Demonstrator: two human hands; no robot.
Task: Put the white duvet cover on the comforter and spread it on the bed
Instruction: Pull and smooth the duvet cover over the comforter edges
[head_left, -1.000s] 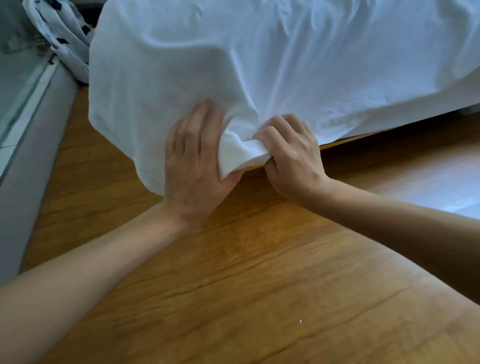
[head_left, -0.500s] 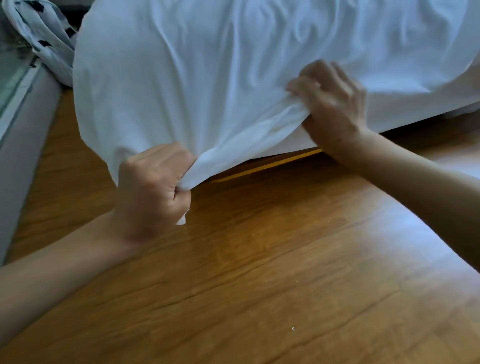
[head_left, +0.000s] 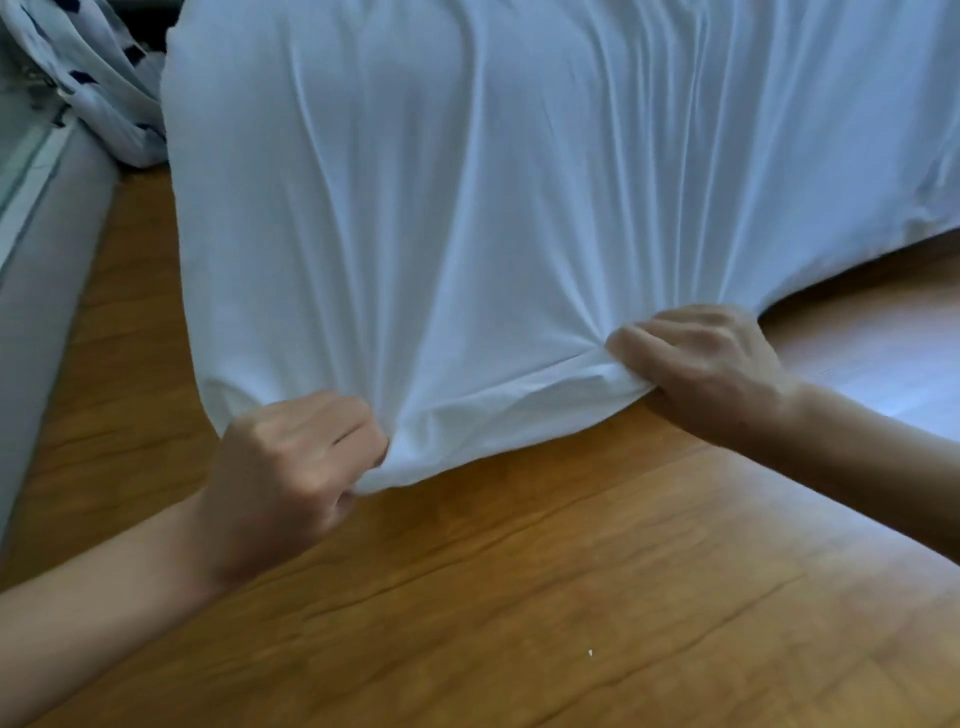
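Note:
The white duvet cover (head_left: 493, 208) fills the upper part of the head view and hangs over the bed's edge toward the wooden floor. Long creases run down it to its lower hem. My left hand (head_left: 291, 467) is a fist clenched on the hem at the lower left. My right hand (head_left: 696, 364) grips the hem further right, with fabric bunched under its fingers. The hem is stretched taut between the two hands. The comforter and the bed itself are hidden under the cover.
Wooden floor (head_left: 519, 597) spreads below and in front of me. A white cloth with dark patches (head_left: 98, 88) lies crumpled at the top left. A grey ledge or wall base (head_left: 41, 291) runs along the left side.
Both hands moved apart along the hem and pulled it toward me and downward. The cover, bunched a second ago, is now stretched with long straight creases. The yellow edge under the cover is no longer visible.

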